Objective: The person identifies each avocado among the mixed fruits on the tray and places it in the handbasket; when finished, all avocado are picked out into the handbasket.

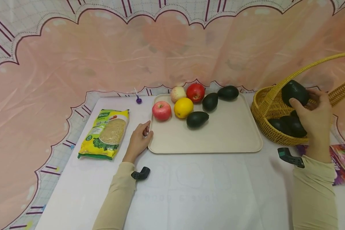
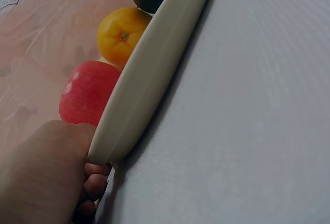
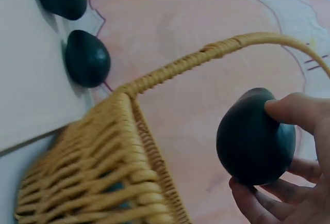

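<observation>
My right hand point(image 1: 316, 118) grips a dark green avocado point(image 1: 295, 93) above the wicker basket point(image 1: 261, 118), thumb on one side and fingers around the other. More avocados point(image 1: 293, 126) lie inside the basket. My left hand point(image 1: 138, 140) holds the left edge of a cream tray point(image 1: 230, 134); in the left wrist view the thumb is at the rim and the curled fingertips point(image 2: 95, 185) show below it. On the tray sit a pink-red apple point(image 1: 161, 111), a yellow-orange fruit point(image 1: 183, 108), a pale fruit point(image 1: 178, 94), a red pomegranate-like fruit point(image 1: 195, 92) and three avocados point(image 1: 197, 119).
The basket's tall handle point(image 3: 185, 64) arches over its opening. To the left lies a yellow-green Knorr bag point(image 1: 104, 134), with a small purple lollipop point(image 1: 138, 100) behind it. A purple-pink packet point(image 1: 343, 163) lies at the right, partly behind the right forearm. Patterned cloth hangs at the back.
</observation>
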Demonstrator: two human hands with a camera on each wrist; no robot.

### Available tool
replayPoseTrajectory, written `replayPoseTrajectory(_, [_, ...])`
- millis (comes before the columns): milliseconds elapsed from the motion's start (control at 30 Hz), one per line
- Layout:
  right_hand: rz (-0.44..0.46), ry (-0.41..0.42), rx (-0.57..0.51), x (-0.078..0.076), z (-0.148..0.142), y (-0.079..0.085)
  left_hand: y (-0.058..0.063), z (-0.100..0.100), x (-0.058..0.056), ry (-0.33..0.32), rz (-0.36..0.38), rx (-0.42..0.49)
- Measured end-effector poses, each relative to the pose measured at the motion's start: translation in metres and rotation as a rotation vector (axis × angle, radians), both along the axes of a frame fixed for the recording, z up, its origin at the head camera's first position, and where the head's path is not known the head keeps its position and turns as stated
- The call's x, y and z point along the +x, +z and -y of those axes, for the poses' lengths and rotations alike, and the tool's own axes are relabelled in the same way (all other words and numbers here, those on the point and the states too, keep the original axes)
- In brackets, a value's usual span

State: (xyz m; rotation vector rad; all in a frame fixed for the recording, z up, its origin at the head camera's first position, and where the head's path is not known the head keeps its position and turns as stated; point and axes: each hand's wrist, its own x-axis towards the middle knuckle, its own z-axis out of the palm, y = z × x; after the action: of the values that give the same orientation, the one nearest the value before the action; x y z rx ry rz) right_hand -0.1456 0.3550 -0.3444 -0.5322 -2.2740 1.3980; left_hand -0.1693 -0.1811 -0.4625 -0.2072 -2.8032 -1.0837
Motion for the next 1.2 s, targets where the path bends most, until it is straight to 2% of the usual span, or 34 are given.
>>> replayPoseTrajectory(333, [0.201,0.090,0.157,-0.015,0.009,-0.016,0.000,0.001,0.001,-0.001,-0.008,-0.006])
replayPoseTrajectory(500, [0.225,0.141,0.210,-0.024,0.017,-0.022,0.000,0.001,0.000,-0.003,-0.012,0.003])
replayPoseTrajectory(767, [0.285,0.171,0.234,-0.030,0.019,-0.033,0.001,0.001,-0.002,-0.006,-0.003,0.015])
replayPoseTrajectory(1033, [0.403,0.305,0.297,-0.030,0.013,-0.036,0.003,0.000,-0.002,-0.012,-0.010,0.022])
replayPoseTrajectory(1200, [0.428,0.342,0.318,-0.031,0.013,-0.037,0.003,0.001,-0.001,-0.012,-0.012,0.025])
